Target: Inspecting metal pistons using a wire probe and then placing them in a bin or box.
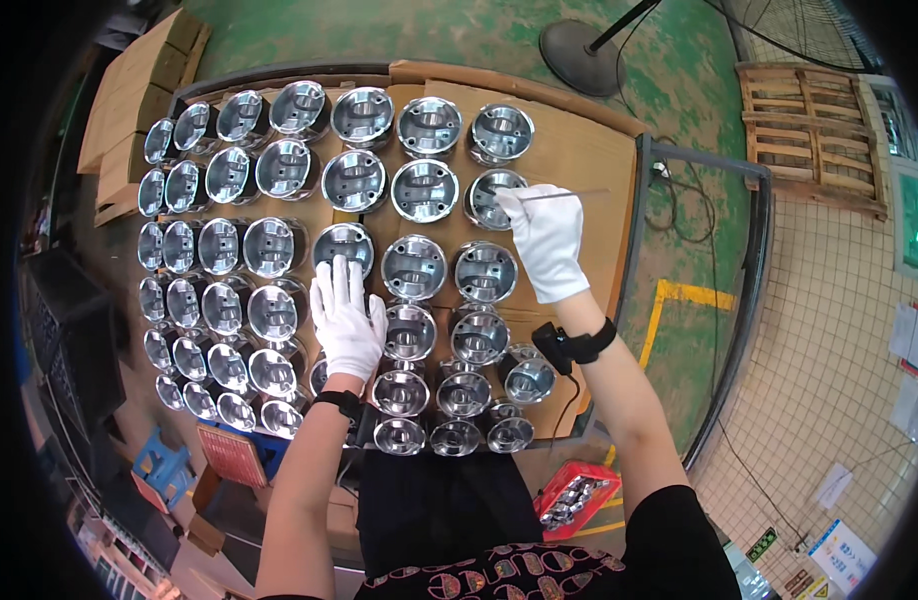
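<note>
Shiny round metal housings, cup-shaped with small holes in their floors, stand in rows on a cardboard-covered table (569, 140). My left hand (349, 315), in a white glove, lies with fingers stretched out on the near rim of one housing (343, 243) in the middle. The gloved right hand (549, 235) is closed around a thin metal rod (577, 194), which sticks out to the right. Its fingertips are at the right edge of another housing (487, 203) in the rightmost column. Whether the rod's other end touches that housing, I cannot tell.
A grey metal frame (631, 240) edges the table. Beyond it are a round black stand base (579, 58), a wooden pallet (814, 130) and stacked cartons (144, 90). Below the table's near right corner sits a red bin (611, 482) of metal parts. A blue stool (161, 462) is at left.
</note>
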`<action>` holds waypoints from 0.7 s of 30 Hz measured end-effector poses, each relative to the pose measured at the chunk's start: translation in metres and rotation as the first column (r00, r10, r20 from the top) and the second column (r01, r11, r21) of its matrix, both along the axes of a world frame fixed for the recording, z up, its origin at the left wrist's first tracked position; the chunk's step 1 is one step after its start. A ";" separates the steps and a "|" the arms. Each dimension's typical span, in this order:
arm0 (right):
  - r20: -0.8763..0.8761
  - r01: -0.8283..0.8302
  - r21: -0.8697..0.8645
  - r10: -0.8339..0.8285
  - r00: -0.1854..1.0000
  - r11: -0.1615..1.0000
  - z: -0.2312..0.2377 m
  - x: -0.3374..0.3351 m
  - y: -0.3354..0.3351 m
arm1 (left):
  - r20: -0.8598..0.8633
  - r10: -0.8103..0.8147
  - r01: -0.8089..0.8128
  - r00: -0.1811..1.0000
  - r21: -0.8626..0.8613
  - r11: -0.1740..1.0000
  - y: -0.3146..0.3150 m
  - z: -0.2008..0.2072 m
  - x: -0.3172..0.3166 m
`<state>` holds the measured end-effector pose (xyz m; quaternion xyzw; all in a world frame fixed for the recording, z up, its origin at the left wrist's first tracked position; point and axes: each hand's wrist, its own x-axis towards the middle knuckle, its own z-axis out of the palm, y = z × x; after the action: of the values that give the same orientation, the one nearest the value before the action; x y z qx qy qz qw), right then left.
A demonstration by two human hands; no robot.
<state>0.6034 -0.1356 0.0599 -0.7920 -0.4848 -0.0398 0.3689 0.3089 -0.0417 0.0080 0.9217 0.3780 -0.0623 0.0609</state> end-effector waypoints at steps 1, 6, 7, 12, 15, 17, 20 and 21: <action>-0.031 0.002 -0.062 -0.003 1.000 0.998 -0.002 0.000 0.000 | 0.002 0.005 -0.005 1.000 -0.015 1.000 -0.001 0.001 0.002; 0.076 0.016 -0.121 -0.007 0.997 0.993 -0.013 -0.001 0.011 | -0.016 0.002 -0.002 1.000 0.002 1.000 0.000 0.002 -0.001; 0.122 0.034 -0.129 -0.018 0.992 0.991 -0.017 0.000 0.010 | -0.006 0.006 -0.006 1.000 0.001 1.000 0.000 0.002 0.000; 0.085 0.044 -0.241 -0.024 0.996 0.969 -0.023 -0.003 0.005 | 0.014 -0.005 0.005 1.000 0.012 1.000 0.000 0.001 0.001; 0.067 0.053 -0.294 -0.035 0.997 0.954 -0.025 -0.006 0.005 | 0.019 -0.006 0.006 1.000 0.009 1.000 -0.001 0.000 0.001; 0.106 0.080 -0.399 -0.041 0.994 0.914 -0.021 -0.004 0.006 | 0.022 -0.008 0.007 1.000 0.006 1.000 -0.002 -0.001 0.001; -0.050 0.083 -0.149 -0.092 0.995 0.985 -0.008 -0.007 -0.001 | 0.031 -0.003 0.003 1.000 0.008 1.000 0.000 -0.001 0.001; -0.151 0.110 -0.019 -0.111 0.982 0.994 0.005 -0.012 -0.010 | 0.022 -0.004 0.004 1.000 0.000 1.000 0.000 0.000 0.001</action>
<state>0.5910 -0.1458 0.0654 -0.8203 -0.4109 0.0028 0.3979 0.3097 -0.0415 0.0077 0.9231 0.3754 -0.0524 0.0651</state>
